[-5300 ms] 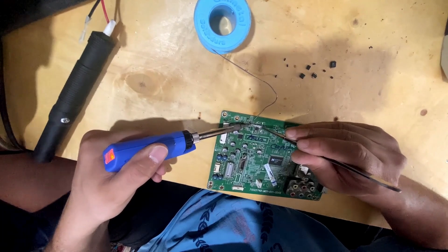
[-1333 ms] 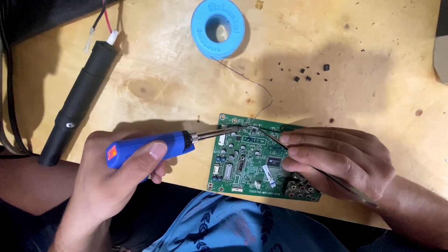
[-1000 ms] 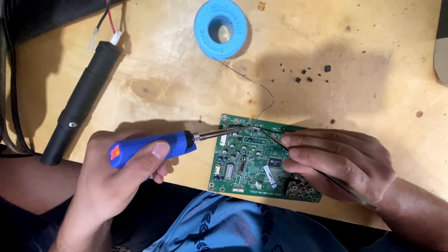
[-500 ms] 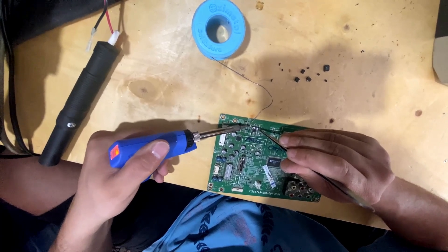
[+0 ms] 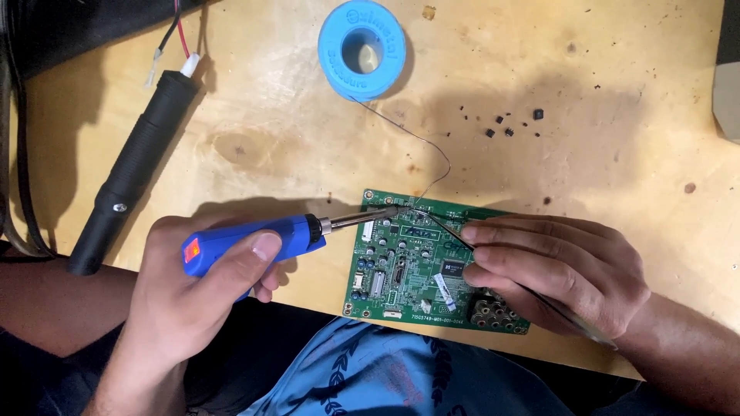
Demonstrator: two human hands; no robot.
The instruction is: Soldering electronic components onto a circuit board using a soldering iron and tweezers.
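A green circuit board (image 5: 401, 270) lies at the near edge of a wooden table (image 5: 601, 92). My left hand (image 5: 193, 300) grips a blue-handled soldering iron (image 5: 254, 239), its metal tip touching the board's top left area. My right hand (image 5: 555, 270) rests on the board's right half and pinches thin metal tweezers (image 5: 443, 229), whose points meet the iron's tip. A thin solder wire (image 5: 420, 142) runs from a blue spool (image 5: 362, 48) down to that same spot.
A black cylindrical tool (image 5: 131, 169) with red and black leads lies at the left. Several tiny black components (image 5: 509, 127) are scattered at the upper right. A grey object (image 5: 726, 85) sits at the right edge. Blue patterned cloth (image 5: 401, 370) covers my lap below the table.
Almost nothing has moved over the last second; both hands hold their places with only a slight shift of view. Iron tip and tweezers stay at the same spot.
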